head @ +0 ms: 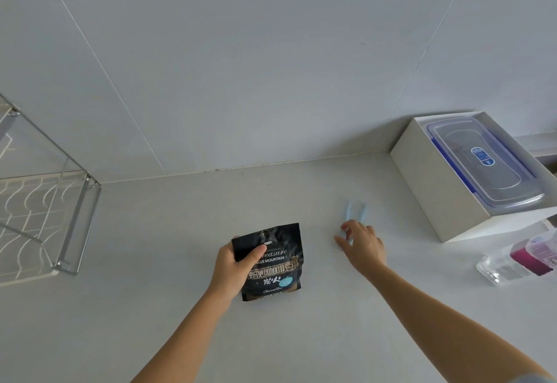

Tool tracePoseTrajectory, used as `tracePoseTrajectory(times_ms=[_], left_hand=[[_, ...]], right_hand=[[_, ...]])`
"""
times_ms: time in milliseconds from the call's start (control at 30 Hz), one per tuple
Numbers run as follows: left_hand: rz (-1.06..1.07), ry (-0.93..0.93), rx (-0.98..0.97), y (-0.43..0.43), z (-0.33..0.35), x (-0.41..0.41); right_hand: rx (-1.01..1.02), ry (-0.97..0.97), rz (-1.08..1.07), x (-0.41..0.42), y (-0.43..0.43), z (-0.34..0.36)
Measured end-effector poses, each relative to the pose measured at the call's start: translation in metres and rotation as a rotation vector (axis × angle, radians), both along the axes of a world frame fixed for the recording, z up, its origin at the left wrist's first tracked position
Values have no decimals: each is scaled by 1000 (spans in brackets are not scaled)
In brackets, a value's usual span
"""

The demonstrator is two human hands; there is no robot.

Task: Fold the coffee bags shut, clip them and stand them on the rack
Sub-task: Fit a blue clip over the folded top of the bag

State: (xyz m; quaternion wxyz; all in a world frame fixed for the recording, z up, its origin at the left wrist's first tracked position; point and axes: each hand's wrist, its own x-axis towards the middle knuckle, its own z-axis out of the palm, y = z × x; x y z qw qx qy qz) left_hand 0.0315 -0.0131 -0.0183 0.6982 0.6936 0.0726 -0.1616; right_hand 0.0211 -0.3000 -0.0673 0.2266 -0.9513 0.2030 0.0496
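The pale surface runs back to a tiled wall. Take the black coffee bag at mid-surface as the mark. Far to the bag's left, against the wall, stands the wire rack, its shelf bare of bags. Well to the bag's right and further back sits a white box with a clear lidded tub inside it. Right of the bag and nearer the surface's front edge, a clear bottle with a pink label lies on its side.

The bag stands upright on the surface, its top edge crumpled. The left hand has its grip clamped on the bag's upper left side, thumb across the front. To the bag's right, the right hand reaches over pale blue clips lying on the surface; its fingers are spread and curled, and appear to touch the clips' near ends, though blur makes it hard to tell if anything is held.
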Motion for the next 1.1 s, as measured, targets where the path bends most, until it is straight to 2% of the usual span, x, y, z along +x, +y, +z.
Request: tracePoseTrajectory(times_ms=[100, 200, 333, 433, 533, 700, 867, 1100], left_hand=[[-8, -1, 2, 1, 0, 1], [-8, -3, 10, 1, -1, 0], [-5, -7, 9, 2, -2, -1], [-2, -12, 11, 2, -3, -2], [5, -18, 17, 1, -4, -3], [-2, -20, 19, 1, -3, -4], [-10, -20, 26, 2, -3, -7], [20, -33, -36, 0, 2, -13]], right_hand=[[-76, -6, 173, -12, 6, 4], [0, 3, 175, -15, 8, 9], [278, -92, 76, -6, 10, 26], [584, -204, 19, -1, 17, 51], [749, -257, 93, -2, 24, 81], [616, -188, 345, -6, 41, 114], [411, -195, 451, -10, 61, 120], [376, -221, 499, -10, 88, 122]])
